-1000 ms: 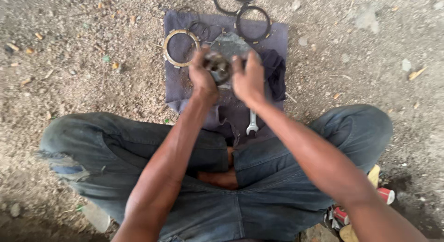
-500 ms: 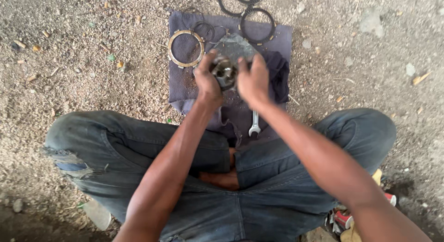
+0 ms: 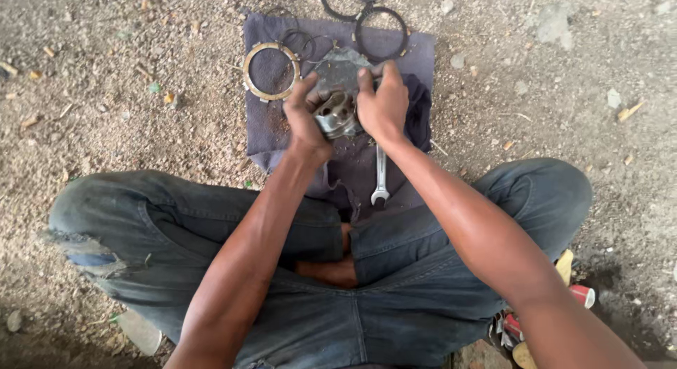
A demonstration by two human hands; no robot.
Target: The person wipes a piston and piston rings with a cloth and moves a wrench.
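Fingers of left hand and right hand curl tight around a metal part, forearms stretched forward over the cloth

Left hand, right hand grip metal part over purple cloth; wrench below.

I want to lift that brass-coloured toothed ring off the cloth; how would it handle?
The brass-coloured ring looks thin, flat and metallic, so probably stiff and light. Lying flat on the cloth, it seems unlikely to roll. Its low edge may be awkward to pinch.
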